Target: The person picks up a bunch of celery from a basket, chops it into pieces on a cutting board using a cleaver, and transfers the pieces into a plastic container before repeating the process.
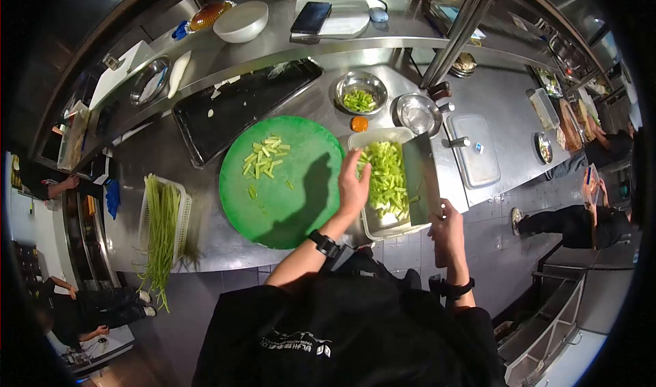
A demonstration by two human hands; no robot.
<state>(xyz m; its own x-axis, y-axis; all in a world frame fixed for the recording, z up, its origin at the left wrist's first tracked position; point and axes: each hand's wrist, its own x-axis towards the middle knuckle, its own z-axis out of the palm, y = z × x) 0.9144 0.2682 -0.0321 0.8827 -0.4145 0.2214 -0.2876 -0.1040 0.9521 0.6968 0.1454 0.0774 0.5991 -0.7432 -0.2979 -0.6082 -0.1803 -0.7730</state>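
My left hand (354, 187) is over the left edge of a white rectangular container (371, 228), its fingers apart beside the chopped green stalks (386, 175) inside. My right hand (447, 228) is closed around the handle of a wide cleaver (420, 176), whose blade stands over the container's right side. To the left, a round green cutting board (280, 206) carries a small pile of cut stalk pieces (265, 156) and a few loose bits.
A white basket of long green stalks (162, 216) sits at the counter's left. Beyond the board are a black tray (246, 103), metal bowls (419, 114) and an orange lid (359, 123). A lidded container (473, 151) lies right. Other people stand at both sides.
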